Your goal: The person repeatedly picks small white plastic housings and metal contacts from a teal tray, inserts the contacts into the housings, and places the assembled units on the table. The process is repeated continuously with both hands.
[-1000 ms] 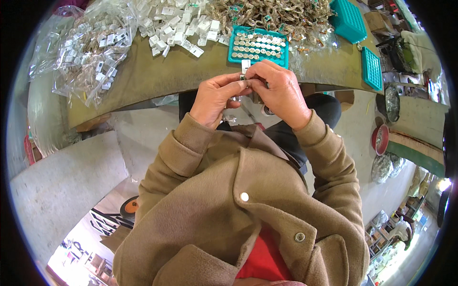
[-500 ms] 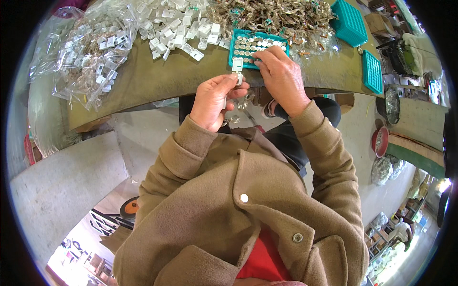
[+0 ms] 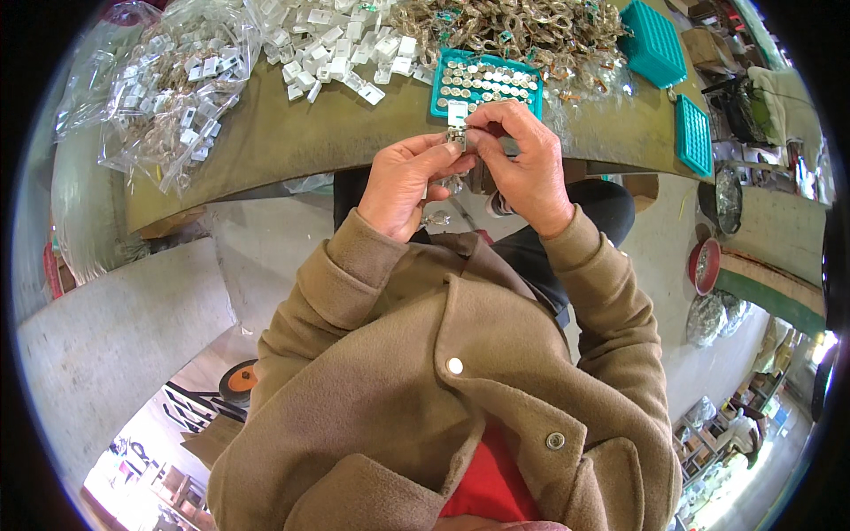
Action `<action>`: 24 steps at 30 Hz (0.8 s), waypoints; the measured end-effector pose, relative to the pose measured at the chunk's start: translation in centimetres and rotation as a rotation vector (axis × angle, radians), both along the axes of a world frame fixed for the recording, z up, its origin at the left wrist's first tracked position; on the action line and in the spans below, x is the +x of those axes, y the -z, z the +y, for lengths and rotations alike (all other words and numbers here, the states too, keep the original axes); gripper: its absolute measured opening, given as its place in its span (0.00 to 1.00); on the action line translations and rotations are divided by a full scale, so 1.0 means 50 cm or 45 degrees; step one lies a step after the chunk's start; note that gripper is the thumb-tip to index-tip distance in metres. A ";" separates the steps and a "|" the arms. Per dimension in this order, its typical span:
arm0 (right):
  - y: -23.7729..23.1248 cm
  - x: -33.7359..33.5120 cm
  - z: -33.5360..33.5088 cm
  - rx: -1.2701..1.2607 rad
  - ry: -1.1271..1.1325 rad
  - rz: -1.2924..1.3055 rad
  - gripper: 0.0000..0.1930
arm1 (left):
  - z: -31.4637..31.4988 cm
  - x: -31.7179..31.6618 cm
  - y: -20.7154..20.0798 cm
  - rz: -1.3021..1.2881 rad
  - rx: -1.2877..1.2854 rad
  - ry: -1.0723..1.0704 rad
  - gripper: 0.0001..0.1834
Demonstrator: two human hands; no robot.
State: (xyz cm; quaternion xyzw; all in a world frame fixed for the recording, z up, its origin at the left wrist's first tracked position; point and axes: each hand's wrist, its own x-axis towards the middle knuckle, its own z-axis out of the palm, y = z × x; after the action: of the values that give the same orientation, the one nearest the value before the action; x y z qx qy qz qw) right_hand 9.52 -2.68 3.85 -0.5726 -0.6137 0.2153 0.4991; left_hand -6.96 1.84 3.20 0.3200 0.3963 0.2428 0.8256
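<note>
Upper left: clear bag [image 3: 137,157] of white parts; then loose white cases [image 3: 341,55]. Upper centre: left hand [image 3: 400,183], thumb and fingers pinched on one open white case [image 3: 458,115]; teal tray [image 3: 437,106], holding silver discs [image 3: 491,84]; right hand [image 3: 524,157], returned from tray to case, now two-handed work, fingertips nearly together, contents uncertain. Upper right: teal tray stack [image 3: 653,44].

tabletop [image 3: 288,142] lies open at near left; white casings [image 3: 341,67] and teal tray [image 3: 437,104] block beyond.
</note>
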 end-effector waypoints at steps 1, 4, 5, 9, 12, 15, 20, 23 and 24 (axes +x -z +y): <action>0.001 -0.003 0.000 0.017 0.017 -0.037 0.08 | -0.002 0.000 -0.001 0.001 0.008 0.003 0.15; 0.003 -0.002 -0.001 0.251 0.037 -0.313 0.09 | -0.006 -0.001 -0.003 0.028 0.033 0.001 0.14; 0.004 -0.001 -0.001 0.289 0.021 -0.384 0.09 | -0.007 -0.001 -0.003 0.035 0.041 -0.007 0.14; 0.010 0.001 -0.006 0.389 -0.017 -0.580 0.10 | -0.012 -0.001 0.001 0.053 0.045 -0.019 0.14; 0.015 0.000 -0.012 0.378 -0.053 -0.595 0.11 | -0.021 0.004 0.005 0.085 0.094 -0.068 0.15; 0.016 0.003 -0.018 0.328 -0.087 -0.551 0.10 | -0.038 0.012 0.008 0.174 0.260 -0.107 0.17; 0.011 0.015 -0.023 0.018 -0.088 -0.175 0.12 | -0.045 0.018 0.012 0.245 0.461 -0.096 0.19; 0.003 0.029 -0.022 -0.304 -0.135 0.442 0.19 | -0.038 0.013 0.011 0.162 0.522 -0.038 0.19; 0.001 0.032 -0.019 -0.349 -0.170 0.642 0.20 | -0.036 0.013 0.010 0.141 0.541 -0.015 0.18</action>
State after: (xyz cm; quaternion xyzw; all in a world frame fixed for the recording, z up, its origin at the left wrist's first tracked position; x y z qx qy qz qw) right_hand 11.13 -3.64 3.79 -0.5215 -0.4720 0.4639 0.5386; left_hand -6.34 0.02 2.73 0.4973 0.3829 0.3078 0.7151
